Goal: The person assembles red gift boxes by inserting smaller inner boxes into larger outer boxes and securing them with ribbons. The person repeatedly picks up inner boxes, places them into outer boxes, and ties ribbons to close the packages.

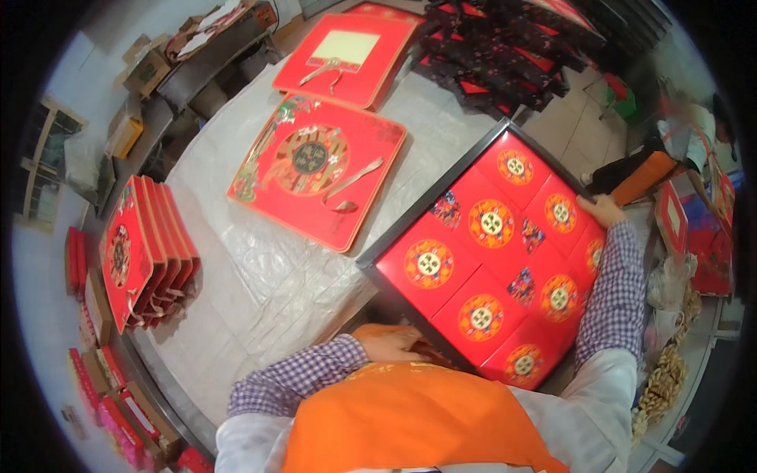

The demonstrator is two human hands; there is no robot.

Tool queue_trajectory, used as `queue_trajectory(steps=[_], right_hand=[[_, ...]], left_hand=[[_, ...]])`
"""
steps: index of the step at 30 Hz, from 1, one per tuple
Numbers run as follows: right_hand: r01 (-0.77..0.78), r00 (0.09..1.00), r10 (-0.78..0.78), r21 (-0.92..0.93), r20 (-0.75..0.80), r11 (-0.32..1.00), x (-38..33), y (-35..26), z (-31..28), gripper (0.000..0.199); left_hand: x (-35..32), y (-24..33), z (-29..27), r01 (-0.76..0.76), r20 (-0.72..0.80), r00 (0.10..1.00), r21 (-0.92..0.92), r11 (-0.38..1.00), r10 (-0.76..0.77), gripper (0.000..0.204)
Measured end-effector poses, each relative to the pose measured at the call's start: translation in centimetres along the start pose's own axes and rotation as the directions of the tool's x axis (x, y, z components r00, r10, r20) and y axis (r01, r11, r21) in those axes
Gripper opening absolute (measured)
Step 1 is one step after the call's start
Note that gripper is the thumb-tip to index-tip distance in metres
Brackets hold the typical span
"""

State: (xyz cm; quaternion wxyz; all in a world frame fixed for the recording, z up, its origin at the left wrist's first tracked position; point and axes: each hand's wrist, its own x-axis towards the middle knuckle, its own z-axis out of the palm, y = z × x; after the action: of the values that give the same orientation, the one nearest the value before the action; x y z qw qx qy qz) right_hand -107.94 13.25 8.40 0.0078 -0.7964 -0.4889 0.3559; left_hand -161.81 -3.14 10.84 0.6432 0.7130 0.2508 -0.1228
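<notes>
A large square black-rimmed tray is held at a tilt before my body. It is packed with red boxes bearing round orange-and-gold medallions, and small dark patterned pieces lie between them. My right hand grips the tray's right edge, thumb over the rim. At the near left side, my left hand supports the tray; its fingertips disappear beneath it. Left of the tray, a flat red gift box with a floral medallion and gold ribbon lies on the covered table.
The table has a pale plastic cover. Beyond lies another red box with a cream panel. Several red gift boxes stand at the left edge. Dark trays are piled far right. Another person is at the right.
</notes>
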Motion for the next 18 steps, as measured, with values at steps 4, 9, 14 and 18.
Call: queue_trajectory(steps=[4, 9, 14, 18], right_hand=[[0.037, 0.999, -0.039, 0.059, 0.037, 0.998, -2.4, -1.6, 6.7, 0.069], [-0.028, 0.983, 0.014, 0.078, 0.182, 0.997, -3.4, -3.1, 7.6, 0.073], [-0.051, 0.995, 0.064, -0.157, 0.077, 0.986, -0.3, 2.3, 8.5, 0.085], [-0.013, 0.996, 0.033, -0.217, 0.087, 0.976, -0.5, -1.2, 7.5, 0.089]], left_hand=[[-2.7, -11.2, 1.6, -0.189, -0.256, 0.957, -0.208, 0.960, 0.133, 0.047], [-3.1, -17.5, -5.4, 0.234, -0.773, 0.635, 0.200, 0.951, 0.006, 0.039], [2.3, -15.3, -14.8, 0.598, -0.909, 0.417, 0.280, 0.751, 0.006, 0.075], [6.4, -14.8, -15.6, 0.746, -0.824, 0.566, 0.506, 0.433, -0.013, 0.088]])
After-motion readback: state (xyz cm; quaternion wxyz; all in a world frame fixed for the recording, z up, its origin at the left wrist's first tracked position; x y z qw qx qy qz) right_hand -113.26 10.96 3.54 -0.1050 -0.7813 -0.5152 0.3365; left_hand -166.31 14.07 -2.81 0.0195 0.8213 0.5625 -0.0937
